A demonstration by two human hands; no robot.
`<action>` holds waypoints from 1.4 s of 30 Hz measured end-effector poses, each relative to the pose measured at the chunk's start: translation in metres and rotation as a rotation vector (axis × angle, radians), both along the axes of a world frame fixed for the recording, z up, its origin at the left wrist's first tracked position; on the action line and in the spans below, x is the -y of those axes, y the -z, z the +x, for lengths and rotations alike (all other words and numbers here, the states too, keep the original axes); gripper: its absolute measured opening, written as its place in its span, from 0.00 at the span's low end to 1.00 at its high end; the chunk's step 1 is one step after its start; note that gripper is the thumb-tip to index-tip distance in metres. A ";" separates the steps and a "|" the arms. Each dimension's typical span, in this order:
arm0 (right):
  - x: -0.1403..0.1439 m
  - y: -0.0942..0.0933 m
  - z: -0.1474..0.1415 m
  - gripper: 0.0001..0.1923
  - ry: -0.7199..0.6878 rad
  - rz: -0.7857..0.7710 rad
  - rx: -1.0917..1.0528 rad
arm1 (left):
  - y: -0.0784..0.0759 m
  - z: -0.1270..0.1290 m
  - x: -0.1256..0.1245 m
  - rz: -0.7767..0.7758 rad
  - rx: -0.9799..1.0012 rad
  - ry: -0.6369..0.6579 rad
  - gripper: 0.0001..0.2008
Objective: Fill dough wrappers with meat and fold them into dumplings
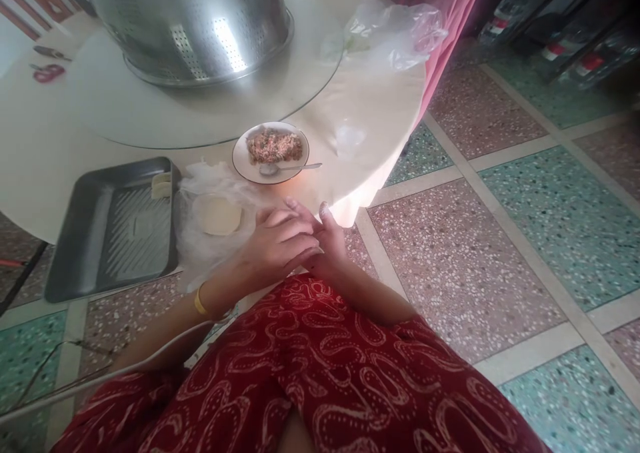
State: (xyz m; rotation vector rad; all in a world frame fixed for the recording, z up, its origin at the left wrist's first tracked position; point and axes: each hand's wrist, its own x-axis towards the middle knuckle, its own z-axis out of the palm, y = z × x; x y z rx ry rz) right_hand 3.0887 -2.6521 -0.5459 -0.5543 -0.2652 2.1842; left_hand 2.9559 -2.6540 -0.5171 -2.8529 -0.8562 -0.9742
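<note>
My left hand (280, 239), with a yellow bangle at its wrist, lies across my right hand (330, 239) at the table's front edge. Its fingers curve close together over the right palm, and whatever may be between the hands is hidden. The right thumb sticks up, with pale flecks at its tip, and the right fingers reach out flat beneath the left. Just left of the hands, a round dough wrapper (220, 215) sits on crumpled clear plastic (200, 253). Beyond them stands a white bowl (243, 163) of minced filling (275, 146), with a metal spoon (270, 169) resting in it.
A dark baking tray (75, 239) at the left holds pale folded dough pieces (161, 186). A large perforated steel pot (200, 33) stands on the glass turntable (200, 116). Farther off are red-handled scissors (49, 73) and a clear plastic bag (395, 33).
</note>
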 end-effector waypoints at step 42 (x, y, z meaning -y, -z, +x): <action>0.005 -0.006 -0.007 0.28 0.087 -0.142 0.014 | 0.015 -0.001 0.006 -0.042 0.107 -0.151 0.03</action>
